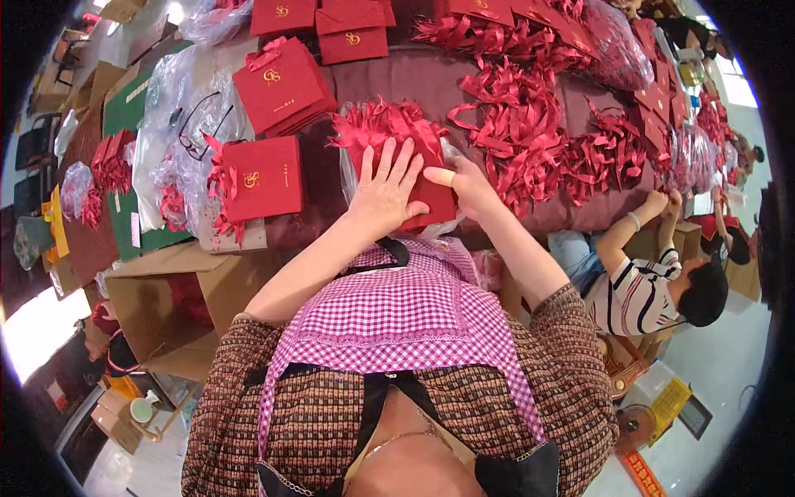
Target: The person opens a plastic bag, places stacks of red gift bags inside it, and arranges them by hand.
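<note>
My left hand [383, 193] lies flat, fingers spread, on a red paper bag [430, 197] that rests on clear plastic wrap at the table's near edge. My right hand [466, 184] grips the same bag at its right edge, thumb pointing left with a pale band on it. Red ribbon handles [383, 123] fan out from the bag's far end, just beyond my fingertips.
Stacks of red bags with gold emblems sit to the left [261, 178] and behind [281, 83]. A heap of red ribbons [530, 132] covers the table's right. A person in a striped shirt [642, 286] works at right. Open cardboard boxes [174, 306] stand at lower left.
</note>
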The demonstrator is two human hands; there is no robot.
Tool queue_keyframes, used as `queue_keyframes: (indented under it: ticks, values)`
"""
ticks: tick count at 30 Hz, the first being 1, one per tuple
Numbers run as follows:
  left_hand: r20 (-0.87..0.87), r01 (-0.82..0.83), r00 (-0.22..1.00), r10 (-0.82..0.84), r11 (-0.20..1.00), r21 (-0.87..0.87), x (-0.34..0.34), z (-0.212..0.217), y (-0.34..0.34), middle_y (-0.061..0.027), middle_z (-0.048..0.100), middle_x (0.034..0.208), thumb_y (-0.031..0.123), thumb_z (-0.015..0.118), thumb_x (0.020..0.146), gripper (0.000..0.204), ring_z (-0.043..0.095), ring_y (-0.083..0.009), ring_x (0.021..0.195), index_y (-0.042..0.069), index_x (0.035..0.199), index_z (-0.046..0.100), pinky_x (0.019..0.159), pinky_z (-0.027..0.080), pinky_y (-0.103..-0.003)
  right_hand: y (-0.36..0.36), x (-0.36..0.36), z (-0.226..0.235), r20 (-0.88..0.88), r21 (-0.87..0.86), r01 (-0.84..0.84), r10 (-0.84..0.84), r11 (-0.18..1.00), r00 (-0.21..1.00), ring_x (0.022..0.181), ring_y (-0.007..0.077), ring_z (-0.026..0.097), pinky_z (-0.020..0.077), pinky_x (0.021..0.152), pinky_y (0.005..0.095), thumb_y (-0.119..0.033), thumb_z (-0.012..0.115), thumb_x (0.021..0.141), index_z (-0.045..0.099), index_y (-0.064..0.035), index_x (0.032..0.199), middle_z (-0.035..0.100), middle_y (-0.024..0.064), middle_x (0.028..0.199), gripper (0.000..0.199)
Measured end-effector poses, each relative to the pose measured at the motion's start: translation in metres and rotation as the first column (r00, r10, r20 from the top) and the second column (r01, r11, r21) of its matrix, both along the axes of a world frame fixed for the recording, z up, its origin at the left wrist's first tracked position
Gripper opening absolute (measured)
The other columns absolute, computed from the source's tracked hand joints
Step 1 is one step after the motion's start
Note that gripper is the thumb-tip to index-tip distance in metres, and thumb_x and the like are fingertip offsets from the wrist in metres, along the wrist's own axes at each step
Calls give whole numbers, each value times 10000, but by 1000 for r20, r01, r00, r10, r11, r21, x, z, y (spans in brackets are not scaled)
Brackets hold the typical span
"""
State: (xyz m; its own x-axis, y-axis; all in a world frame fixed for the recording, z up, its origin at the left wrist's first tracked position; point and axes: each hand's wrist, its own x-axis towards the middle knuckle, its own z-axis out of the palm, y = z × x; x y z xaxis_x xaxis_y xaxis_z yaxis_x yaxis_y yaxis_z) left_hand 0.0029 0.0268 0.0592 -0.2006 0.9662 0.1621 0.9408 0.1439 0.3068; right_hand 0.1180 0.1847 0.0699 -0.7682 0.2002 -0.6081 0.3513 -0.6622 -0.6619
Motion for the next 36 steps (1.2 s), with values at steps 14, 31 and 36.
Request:
queue_keyframes:
  ticks: [14, 31, 36]
  values:
    - [-33, 42, 998, -46, 994, -99, 6, 4, 2, -176, 220, 1514, 558, 642, 725, 882, 155, -391, 1402, 43, 1394, 388, 1099, 120, -602, 10, 16, 14, 0, 820, -40, 70, 571, 998, 1025, 348, 612, 488, 878, 381, -48, 607, 841, 536, 17, 1187, 588, 253, 1138, 359]
    - [-30, 42, 998, -50, 976, -213, 4, 7, 7, -169, 187, 1531, 603, 584, 743, 886, 123, -381, 1420, 58, 1409, 371, 1103, 84, -612, 95, -42, -37, 254, 942, -298, 254, 151, 933, 871, 366, 641, 501, 775, 435, -149, 580, 811, 666, -19, 933, 654, 224, 861, 198]
    - [-6, 36, 999, -39, 971, -236, 3, 10, 10, -166, 196, 1529, 601, 592, 739, 877, 139, -381, 1414, 60, 1398, 386, 1103, 97, -609, 104, -45, -37, -64, 619, 240, -257, 747, 964, 645, 136, 575, 452, 587, 276, -132, 595, 871, 647, 13, 892, 633, 67, 720, 156]
